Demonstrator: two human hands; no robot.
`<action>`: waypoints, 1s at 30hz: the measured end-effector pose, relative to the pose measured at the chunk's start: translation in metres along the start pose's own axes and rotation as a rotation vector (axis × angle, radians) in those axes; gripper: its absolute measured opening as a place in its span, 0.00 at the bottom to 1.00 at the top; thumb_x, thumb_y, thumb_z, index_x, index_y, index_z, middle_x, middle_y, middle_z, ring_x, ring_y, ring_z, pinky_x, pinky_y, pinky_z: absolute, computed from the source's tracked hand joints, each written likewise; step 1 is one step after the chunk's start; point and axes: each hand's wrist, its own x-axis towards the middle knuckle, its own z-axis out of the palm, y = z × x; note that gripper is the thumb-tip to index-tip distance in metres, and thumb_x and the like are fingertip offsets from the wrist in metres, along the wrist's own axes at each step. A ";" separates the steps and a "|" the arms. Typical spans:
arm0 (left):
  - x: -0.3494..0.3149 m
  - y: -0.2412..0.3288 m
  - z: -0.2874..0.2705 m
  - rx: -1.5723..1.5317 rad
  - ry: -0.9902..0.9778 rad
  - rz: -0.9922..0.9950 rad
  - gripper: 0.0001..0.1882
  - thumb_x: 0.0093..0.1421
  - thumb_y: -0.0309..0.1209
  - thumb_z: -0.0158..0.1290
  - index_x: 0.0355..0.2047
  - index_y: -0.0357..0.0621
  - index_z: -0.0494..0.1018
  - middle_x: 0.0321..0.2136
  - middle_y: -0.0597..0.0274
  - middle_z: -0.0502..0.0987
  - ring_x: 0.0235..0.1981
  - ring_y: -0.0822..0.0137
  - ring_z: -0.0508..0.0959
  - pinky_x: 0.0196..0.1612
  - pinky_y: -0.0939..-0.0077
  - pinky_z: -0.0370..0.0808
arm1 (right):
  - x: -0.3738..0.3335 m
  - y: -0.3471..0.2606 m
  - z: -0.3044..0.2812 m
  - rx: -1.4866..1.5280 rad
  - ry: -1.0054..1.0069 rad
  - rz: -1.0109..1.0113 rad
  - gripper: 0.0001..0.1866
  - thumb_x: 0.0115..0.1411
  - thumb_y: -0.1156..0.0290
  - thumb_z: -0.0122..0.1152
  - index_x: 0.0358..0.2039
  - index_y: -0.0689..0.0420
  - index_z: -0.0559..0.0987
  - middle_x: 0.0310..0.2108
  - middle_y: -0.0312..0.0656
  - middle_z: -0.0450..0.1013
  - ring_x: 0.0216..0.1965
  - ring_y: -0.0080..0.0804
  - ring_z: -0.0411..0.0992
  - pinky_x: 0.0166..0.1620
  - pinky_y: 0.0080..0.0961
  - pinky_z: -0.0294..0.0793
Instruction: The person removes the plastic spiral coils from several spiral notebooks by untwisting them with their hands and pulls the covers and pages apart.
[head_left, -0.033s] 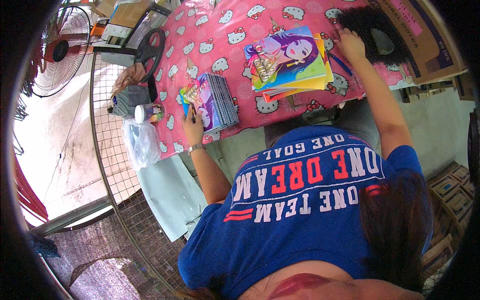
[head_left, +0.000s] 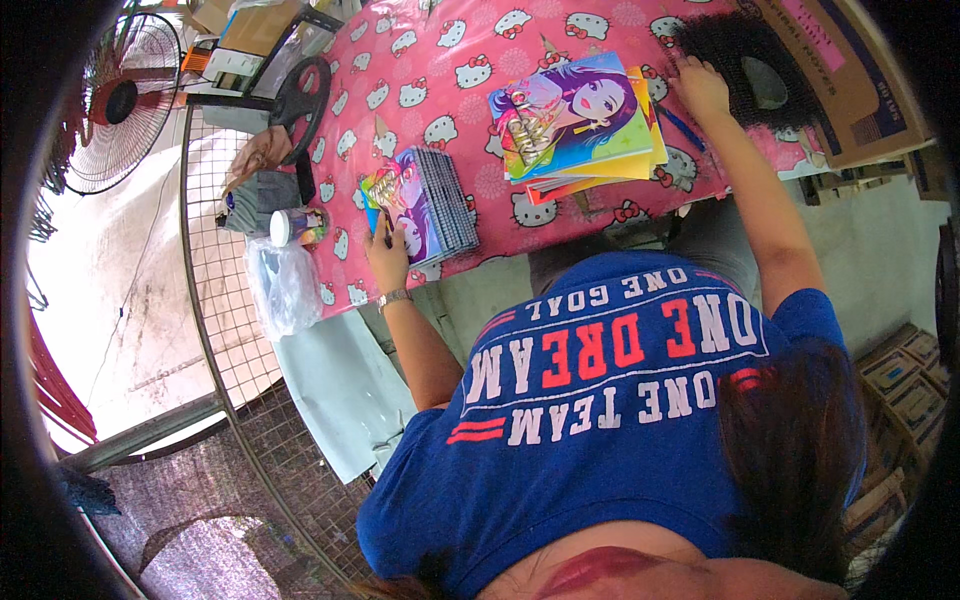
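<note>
My left hand (head_left: 387, 262) is at the near-left corner of a stack of spiral notebooks (head_left: 412, 205) with colourful covers, its fingers curled against the edge. A thin dark line shows between these fingers; what it is I cannot make out. My right hand (head_left: 704, 92) lies on the table at the far right, fingers apart and holding nothing. It rests between a loose pile of bright notebooks or covers (head_left: 570, 115) and a black mesh-like item (head_left: 735, 50). Just below it lies a thin dark-blue strip (head_left: 682, 128).
A pink patterned cloth (head_left: 440, 95) covers the table. A brown carton (head_left: 850, 90) bounds its right side. To the left are a white-lidded jar (head_left: 298, 226), a clear plastic bag (head_left: 283, 285), a black ring-shaped object (head_left: 300, 110) and a fan (head_left: 122, 102) beyond the wire mesh.
</note>
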 end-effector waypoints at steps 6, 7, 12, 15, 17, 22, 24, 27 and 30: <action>0.003 0.014 -0.014 -0.113 -0.036 -0.060 0.23 0.59 0.38 0.56 0.53 0.44 0.71 0.48 0.46 0.70 0.47 0.56 0.73 0.52 0.67 0.70 | 0.016 0.011 0.007 0.294 0.009 0.140 0.17 0.56 0.60 0.57 0.42 0.56 0.77 0.39 0.48 0.76 0.41 0.49 0.75 0.46 0.41 0.75; 0.007 0.019 -0.019 -0.104 -0.015 -0.032 0.21 0.59 0.36 0.56 0.51 0.43 0.72 0.47 0.47 0.71 0.45 0.58 0.74 0.51 0.68 0.70 | 0.022 0.006 -0.006 0.452 0.055 0.182 0.17 0.56 0.60 0.57 0.42 0.55 0.78 0.39 0.49 0.76 0.41 0.49 0.75 0.46 0.40 0.74; -0.011 0.233 -0.089 -1.430 -0.310 0.611 0.10 0.61 0.29 0.51 0.43 0.44 0.71 0.39 0.57 0.73 0.40 0.57 0.72 0.44 0.64 0.69 | 0.026 0.022 -0.038 0.799 0.246 0.225 0.17 0.59 0.67 0.52 0.46 0.58 0.78 0.36 0.43 0.76 0.30 0.31 0.75 0.38 0.27 0.74; -0.071 0.310 -0.138 -1.958 -0.804 1.027 0.08 0.60 0.36 0.55 0.34 0.49 0.68 0.38 0.59 0.72 0.34 0.57 0.73 0.32 0.63 0.70 | 0.027 -0.004 -0.052 0.866 0.229 0.028 0.15 0.60 0.66 0.49 0.44 0.56 0.79 0.43 0.50 0.74 0.48 0.47 0.72 0.53 0.33 0.69; -0.077 0.348 -0.155 -1.947 -1.223 1.344 0.11 0.60 0.40 0.54 0.35 0.50 0.67 0.36 0.59 0.73 0.27 0.56 0.74 0.26 0.64 0.68 | 0.016 0.004 -0.056 0.744 0.247 -0.121 0.16 0.60 0.71 0.50 0.47 0.55 0.78 0.44 0.51 0.74 0.49 0.47 0.71 0.54 0.32 0.69; -0.110 0.357 -0.156 -1.966 -1.121 1.308 0.06 0.65 0.33 0.44 0.32 0.50 0.70 0.39 0.62 0.75 0.24 0.67 0.72 0.23 0.72 0.63 | 0.000 0.027 -0.061 1.732 -0.107 0.360 0.17 0.70 0.67 0.42 0.56 0.53 0.71 0.34 0.31 0.70 0.30 0.18 0.63 0.37 0.17 0.67; -0.087 0.355 -0.158 -1.909 -1.534 1.350 0.06 0.64 0.34 0.45 0.31 0.50 0.68 0.35 0.58 0.75 0.27 0.62 0.75 0.25 0.68 0.65 | -0.006 0.044 -0.059 2.000 0.010 0.410 0.19 0.70 0.63 0.43 0.59 0.52 0.68 0.33 0.30 0.69 0.29 0.19 0.62 0.35 0.18 0.67; -0.088 0.350 -0.171 -1.787 -1.675 1.226 0.06 0.65 0.32 0.43 0.31 0.51 0.69 0.40 0.64 0.75 0.23 0.70 0.70 0.24 0.76 0.62 | -0.001 0.042 -0.067 2.147 0.108 0.490 0.22 0.69 0.58 0.46 0.59 0.53 0.68 0.30 0.29 0.67 0.28 0.18 0.61 0.34 0.18 0.66; -0.087 0.360 -0.169 -1.738 -1.670 1.423 0.07 0.66 0.34 0.44 0.30 0.52 0.69 0.41 0.63 0.75 0.23 0.72 0.70 0.23 0.78 0.62 | 0.006 0.038 -0.052 1.629 0.019 0.301 0.22 0.68 0.58 0.48 0.58 0.53 0.70 0.29 0.28 0.66 0.28 0.18 0.61 0.35 0.17 0.66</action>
